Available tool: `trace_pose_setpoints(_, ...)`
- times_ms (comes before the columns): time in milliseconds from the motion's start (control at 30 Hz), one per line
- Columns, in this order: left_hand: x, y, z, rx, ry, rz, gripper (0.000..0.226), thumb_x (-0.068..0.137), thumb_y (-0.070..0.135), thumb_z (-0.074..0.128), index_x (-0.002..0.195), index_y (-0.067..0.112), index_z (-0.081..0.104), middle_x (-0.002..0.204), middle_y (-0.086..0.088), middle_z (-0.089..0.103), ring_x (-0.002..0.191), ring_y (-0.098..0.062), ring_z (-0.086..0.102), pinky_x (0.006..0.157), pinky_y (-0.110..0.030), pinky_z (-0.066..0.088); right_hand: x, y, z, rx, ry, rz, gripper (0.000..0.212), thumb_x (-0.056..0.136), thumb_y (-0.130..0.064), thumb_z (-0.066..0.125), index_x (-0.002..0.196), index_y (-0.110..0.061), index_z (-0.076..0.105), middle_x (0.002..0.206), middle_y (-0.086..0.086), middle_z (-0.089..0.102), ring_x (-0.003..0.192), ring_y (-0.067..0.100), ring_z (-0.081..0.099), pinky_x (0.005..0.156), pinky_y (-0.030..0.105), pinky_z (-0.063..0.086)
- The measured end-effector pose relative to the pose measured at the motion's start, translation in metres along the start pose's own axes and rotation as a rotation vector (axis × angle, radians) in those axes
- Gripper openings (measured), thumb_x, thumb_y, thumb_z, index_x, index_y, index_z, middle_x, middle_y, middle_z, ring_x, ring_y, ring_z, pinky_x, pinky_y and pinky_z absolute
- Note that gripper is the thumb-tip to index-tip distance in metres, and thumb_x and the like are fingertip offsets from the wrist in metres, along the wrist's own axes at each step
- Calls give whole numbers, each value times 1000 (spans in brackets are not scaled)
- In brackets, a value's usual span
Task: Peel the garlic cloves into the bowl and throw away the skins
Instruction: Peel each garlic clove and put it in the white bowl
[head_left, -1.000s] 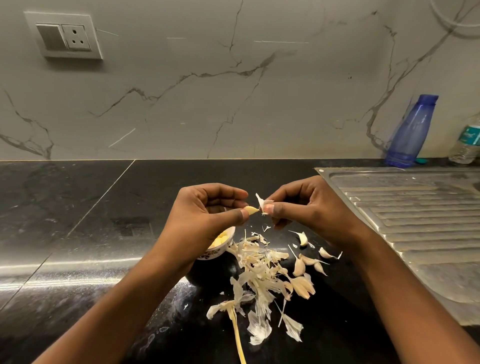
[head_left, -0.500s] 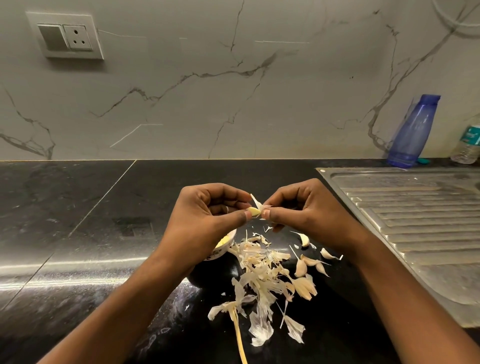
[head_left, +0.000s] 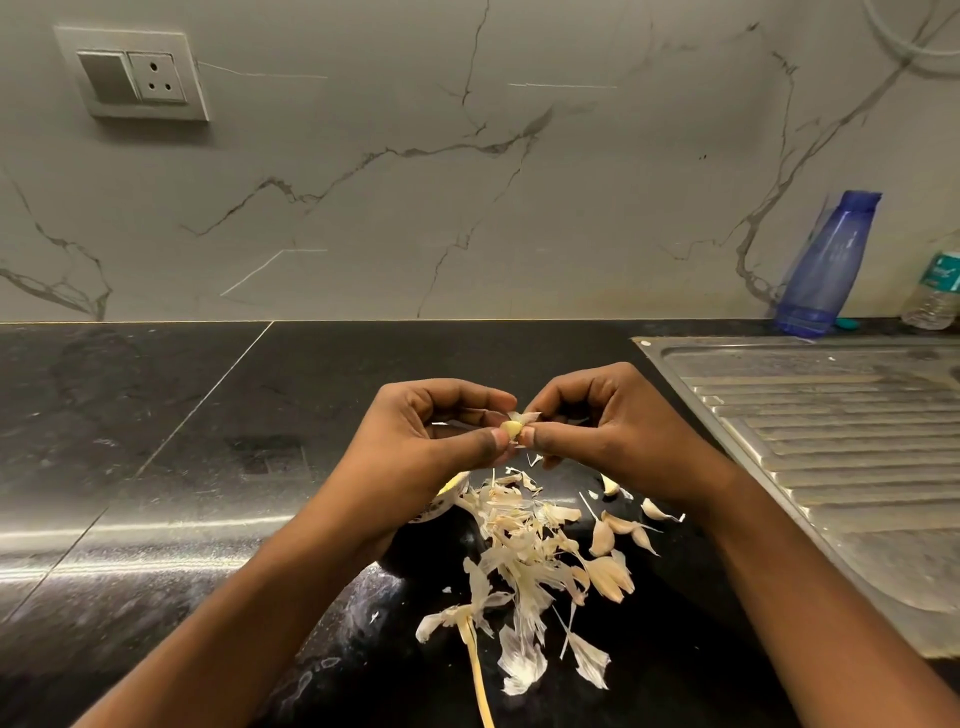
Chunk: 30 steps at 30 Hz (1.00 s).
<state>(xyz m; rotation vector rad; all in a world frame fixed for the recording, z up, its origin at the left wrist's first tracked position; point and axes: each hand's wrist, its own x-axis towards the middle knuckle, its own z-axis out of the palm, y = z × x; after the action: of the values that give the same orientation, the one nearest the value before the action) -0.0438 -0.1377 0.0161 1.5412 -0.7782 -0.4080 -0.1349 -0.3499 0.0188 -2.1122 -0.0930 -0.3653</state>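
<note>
Left hand (head_left: 421, 441) and right hand (head_left: 613, 431) pinch 1 garlic clove (head_left: 510, 429) above black counter (head_left: 156, 415).

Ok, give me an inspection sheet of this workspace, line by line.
Surface: black stone counter, pale smears near the front.
Job's things: garlic clove partly peeled; bowl mostly hidden under the left hand; unpeeled cloves on the counter.
Clutter: loose skins and a stalk heaped on the counter.
Grips: left hand and right hand both pinch the garlic clove.
Cables: pale loop top right, cable or hose unclear.
Surroundings: steel drainboard, blue bottle, clear bottle, wall socket.
</note>
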Motion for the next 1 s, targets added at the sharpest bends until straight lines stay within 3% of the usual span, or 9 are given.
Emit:
trace_pose_setpoints(233,1,4,-4,-247,28,-67,35,76,10,75,111,9,77,105,-17,79,98,-30,78,82,-31,65,-1,2,-4,32,12,-12,2,93,-6,77,94,-6,79,86,9,76,75,21,73,71,30,62)
trace_pose_setpoints(433,7,5,-13,-316,125,-103,24,80,8,73,103,12,80,100,-14,80,89,-24,78,72,-27,64,-4,1,-7,90,8,-2,2,93,-4,77,92,-4,79,85,10,76,74,20,72,70,27,59)
trace_pose_setpoints(500,8,4,-17,-224,152,-89,19,87,5,74,102,13,81,97,-12,80,85,-22,76,70,-26,63,-4,2,-9,89,17,7,2,92,-5,78,92,-4,80,85,10,77,74,18,72,68,28,59)
trace_pose_setpoints(667,9,3,-31,283,153,0,11,89,14,79,97,22,82,84,2,80,74,-12,74,63,-19,58,-3,7,-10,-4,-28,56,7,95,-11,77,91,-6,82,78,3,75,69,13,69,64,28,57)
trace_pose_setpoints(867,11,10,-47,359,107,-90,5,82,15,85,86,18,85,82,1,80,63,-10,67,55,-23,52,-3,7,-7,-119,-142,132,6,95,-15,78,93,-13,82,82,4,77,69,13,70,65,24,57)
trace_pose_setpoints(1000,13,8,-54,460,96,-140,7,80,13,88,82,18,85,81,2,80,80,-18,73,61,-28,52,-3,8,-6,-166,-180,154,6,86,-17,87,89,-17,81,83,1,77,77,19,72,72,27,61)
